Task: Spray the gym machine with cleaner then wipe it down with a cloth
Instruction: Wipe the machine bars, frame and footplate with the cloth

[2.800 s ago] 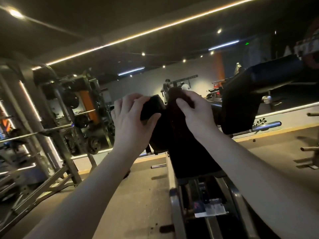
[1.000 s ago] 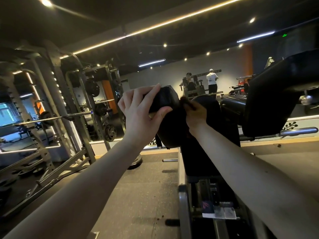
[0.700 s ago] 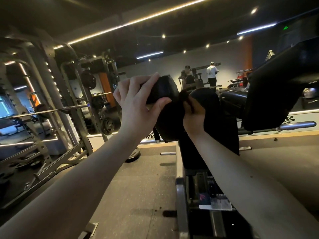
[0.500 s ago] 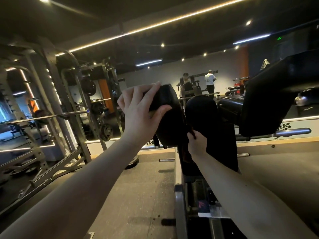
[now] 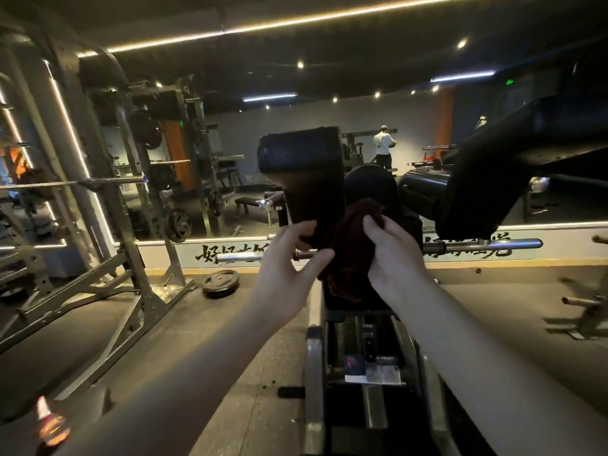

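The left hand had come down from the top of the machine's left pad, which it gripped half a second earlier, to that pad's lower edge. Its fingers lay curved over the lower front face. The thumb sat underneath, spread away from them, so the edge was held between the two. Whether the fingertips also touched the cloth could not be determined.

The right hand had its fingers curled and clamped on the dark red cloth. The cloth was bunched against the gap between the left pad and the rounded centre pad, at the lower end of both. One second earlier it was at the top of that gap, and half a second earlier it was partway down. A loose fold hung below the right hand, in front of the black upholstery beneath the pads.

With the left hand lowered, the top of the left pad was fully exposed. The large right pad stood well apart from both hands, at the right side of the machine.

The machine frame ran toward the camera beneath the forearms, with a label on its centre rail. A steel bar projected to the right from behind the right forearm. A weight plate lay flat on the floor left of the machine, near the foot of the power rack. A person in a white top stood by the far wall, as before.
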Demonstrator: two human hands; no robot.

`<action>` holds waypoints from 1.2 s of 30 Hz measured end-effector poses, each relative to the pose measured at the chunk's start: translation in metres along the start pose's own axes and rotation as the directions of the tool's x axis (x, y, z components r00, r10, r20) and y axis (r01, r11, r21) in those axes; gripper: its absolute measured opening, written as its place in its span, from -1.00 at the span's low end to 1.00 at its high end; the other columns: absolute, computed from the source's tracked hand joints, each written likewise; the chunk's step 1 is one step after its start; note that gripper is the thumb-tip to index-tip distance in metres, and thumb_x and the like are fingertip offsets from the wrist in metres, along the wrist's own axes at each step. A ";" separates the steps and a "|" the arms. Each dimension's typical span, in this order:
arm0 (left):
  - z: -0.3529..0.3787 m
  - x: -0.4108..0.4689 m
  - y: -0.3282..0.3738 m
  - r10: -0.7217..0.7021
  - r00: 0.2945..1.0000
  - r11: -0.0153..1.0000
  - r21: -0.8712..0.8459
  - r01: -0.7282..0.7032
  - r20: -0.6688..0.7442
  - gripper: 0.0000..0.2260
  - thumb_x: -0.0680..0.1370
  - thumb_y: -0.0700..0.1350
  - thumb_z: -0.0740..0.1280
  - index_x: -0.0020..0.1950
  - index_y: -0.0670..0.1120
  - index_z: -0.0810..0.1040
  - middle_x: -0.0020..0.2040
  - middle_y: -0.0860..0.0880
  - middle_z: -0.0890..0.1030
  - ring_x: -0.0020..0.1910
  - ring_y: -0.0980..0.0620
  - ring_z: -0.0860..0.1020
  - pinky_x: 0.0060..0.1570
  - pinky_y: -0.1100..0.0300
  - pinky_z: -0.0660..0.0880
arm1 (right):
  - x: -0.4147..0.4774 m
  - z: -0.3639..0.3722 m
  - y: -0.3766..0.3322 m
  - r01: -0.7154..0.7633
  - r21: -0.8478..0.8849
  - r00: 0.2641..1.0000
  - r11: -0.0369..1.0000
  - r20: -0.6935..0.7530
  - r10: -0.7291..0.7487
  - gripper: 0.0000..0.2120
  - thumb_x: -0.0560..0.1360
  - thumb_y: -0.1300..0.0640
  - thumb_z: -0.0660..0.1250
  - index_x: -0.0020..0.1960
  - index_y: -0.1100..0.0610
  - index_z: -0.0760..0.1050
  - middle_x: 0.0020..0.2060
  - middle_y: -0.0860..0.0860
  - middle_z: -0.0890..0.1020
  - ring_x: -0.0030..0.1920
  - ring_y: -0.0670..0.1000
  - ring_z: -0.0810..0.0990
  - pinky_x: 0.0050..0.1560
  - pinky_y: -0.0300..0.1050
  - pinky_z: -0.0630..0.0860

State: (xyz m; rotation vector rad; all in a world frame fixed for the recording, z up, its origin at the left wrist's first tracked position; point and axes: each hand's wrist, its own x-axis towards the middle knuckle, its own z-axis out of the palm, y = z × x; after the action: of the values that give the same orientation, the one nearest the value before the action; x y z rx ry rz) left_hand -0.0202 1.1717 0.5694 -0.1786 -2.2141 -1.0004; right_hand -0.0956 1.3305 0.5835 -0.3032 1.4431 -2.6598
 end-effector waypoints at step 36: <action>-0.137 0.150 -0.030 0.311 0.927 0.930 -0.269 -0.251 0.211 -0.67 0.65 0.11 0.35 0.41 0.10 0.51 0.24 0.19 0.55 0.11 0.38 0.50 -0.08 0.48 0.47 | 0.002 0.200 0.057 0.617 0.115 0.638 0.778 -0.653 -0.409 -0.66 0.66 0.08 0.31 0.38 -0.21 0.53 0.21 -0.11 0.61 0.22 0.01 0.59 0.25 0.17 0.57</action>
State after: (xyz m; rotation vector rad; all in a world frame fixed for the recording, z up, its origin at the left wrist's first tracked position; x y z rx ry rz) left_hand -0.0713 1.0321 0.7105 -0.7517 -2.1985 -1.1246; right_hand -0.0535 1.1354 0.6422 0.2297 1.0723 -3.6732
